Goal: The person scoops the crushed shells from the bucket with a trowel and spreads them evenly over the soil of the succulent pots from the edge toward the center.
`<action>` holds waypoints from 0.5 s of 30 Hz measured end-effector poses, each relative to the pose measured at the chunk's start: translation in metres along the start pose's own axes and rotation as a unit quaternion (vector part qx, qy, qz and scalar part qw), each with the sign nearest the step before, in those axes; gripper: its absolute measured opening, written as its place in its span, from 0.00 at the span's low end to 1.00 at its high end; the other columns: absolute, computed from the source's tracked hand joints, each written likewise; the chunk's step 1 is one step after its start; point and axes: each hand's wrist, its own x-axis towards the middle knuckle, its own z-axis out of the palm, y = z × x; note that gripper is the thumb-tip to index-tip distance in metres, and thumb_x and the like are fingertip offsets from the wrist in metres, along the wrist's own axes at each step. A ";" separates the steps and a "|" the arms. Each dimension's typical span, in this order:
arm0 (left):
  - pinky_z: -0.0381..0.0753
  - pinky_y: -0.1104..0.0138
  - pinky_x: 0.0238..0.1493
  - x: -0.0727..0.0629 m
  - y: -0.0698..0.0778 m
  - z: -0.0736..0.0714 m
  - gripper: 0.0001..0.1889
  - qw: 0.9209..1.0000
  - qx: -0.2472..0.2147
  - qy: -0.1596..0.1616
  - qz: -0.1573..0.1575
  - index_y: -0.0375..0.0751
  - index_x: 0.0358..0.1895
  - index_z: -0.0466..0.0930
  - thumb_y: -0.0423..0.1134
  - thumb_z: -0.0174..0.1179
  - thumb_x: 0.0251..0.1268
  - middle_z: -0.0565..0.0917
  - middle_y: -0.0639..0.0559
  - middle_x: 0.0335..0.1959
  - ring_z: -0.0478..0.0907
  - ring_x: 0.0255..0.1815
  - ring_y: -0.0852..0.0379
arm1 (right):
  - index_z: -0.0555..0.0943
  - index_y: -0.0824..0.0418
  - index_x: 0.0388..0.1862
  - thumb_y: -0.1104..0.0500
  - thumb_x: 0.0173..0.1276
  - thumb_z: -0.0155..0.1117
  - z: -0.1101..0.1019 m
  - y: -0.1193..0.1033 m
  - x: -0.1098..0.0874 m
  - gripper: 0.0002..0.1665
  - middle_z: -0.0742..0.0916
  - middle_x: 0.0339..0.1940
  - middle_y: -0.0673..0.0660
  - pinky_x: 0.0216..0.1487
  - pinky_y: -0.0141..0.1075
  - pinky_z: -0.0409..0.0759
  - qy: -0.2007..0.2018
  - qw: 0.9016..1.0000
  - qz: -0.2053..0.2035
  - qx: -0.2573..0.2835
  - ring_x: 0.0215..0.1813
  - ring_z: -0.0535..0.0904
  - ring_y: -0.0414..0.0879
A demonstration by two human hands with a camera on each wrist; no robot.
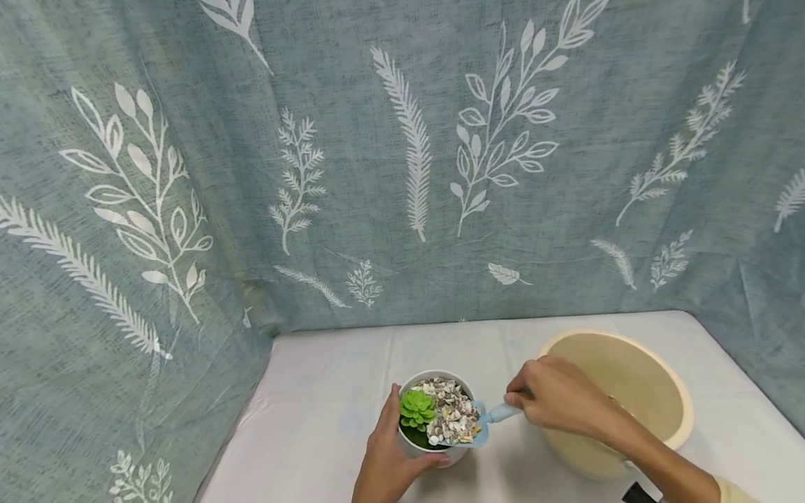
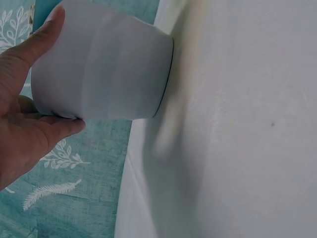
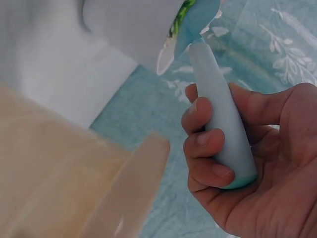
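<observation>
My left hand [image 1: 391,450] grips a white pot [image 2: 106,64] by its side, thumb and fingers around the wall near the rim. Inside the pot is a green succulent [image 1: 417,409] at the left. My right hand [image 3: 247,153] has its fingers curled round the pale blue handle of a small trowel [image 1: 502,413]. The trowel's blade lies over the pot's right rim, loaded with whitish, flaky bits [image 1: 454,412] that spread across the pot's opening beside the succulent.
A large cream bucket [image 1: 678,419] stands on the right of the white-covered table [image 1: 327,391], under my right forearm. A green-blue curtain [image 1: 352,175] with white leaf prints hangs behind and at the sides. A small black object [image 1: 638,493] shows at the bottom edge.
</observation>
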 end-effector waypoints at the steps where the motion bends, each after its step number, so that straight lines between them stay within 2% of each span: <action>1: 0.71 0.39 0.72 -0.001 0.000 0.000 0.69 1.000 0.000 0.004 -0.003 0.31 0.83 0.50 0.54 0.86 0.39 0.63 0.30 0.81 0.65 0.79 0.28 | 0.80 0.44 0.15 0.58 0.68 0.70 0.002 -0.002 0.002 0.21 0.66 0.12 0.36 0.24 0.26 0.55 -0.003 1.000 -0.004 0.000 0.19 0.55 0.30; 4: 0.71 0.39 0.72 -0.001 0.001 0.002 0.69 1.000 -0.007 0.009 -0.011 0.32 0.83 0.51 0.53 0.86 0.39 0.63 0.31 0.81 0.65 0.79 0.28 | 0.81 0.44 0.14 0.59 0.67 0.69 0.006 -0.006 0.005 0.20 0.66 0.12 0.35 0.23 0.27 0.54 -0.003 1.000 -0.007 -0.003 0.18 0.55 0.30; 9: 0.71 0.40 0.72 -0.001 0.001 0.005 0.69 1.000 -0.004 0.016 -0.005 0.31 0.82 0.53 0.53 0.86 0.37 0.64 0.32 0.81 0.67 0.79 0.31 | 0.82 0.44 0.15 0.59 0.66 0.69 0.005 -0.010 0.005 0.20 0.66 0.11 0.36 0.21 0.27 0.53 -0.006 1.000 0.001 -0.010 0.17 0.54 0.31; 15: 0.72 0.39 0.71 -0.004 0.001 0.001 0.69 1.000 0.001 0.015 -0.015 0.31 0.82 0.51 0.53 0.86 0.38 0.63 0.31 0.81 0.67 0.78 0.28 | 0.81 0.43 0.14 0.59 0.66 0.69 0.002 -0.014 0.005 0.21 0.66 0.11 0.36 0.22 0.27 0.53 -0.017 1.000 0.000 -0.019 0.18 0.54 0.32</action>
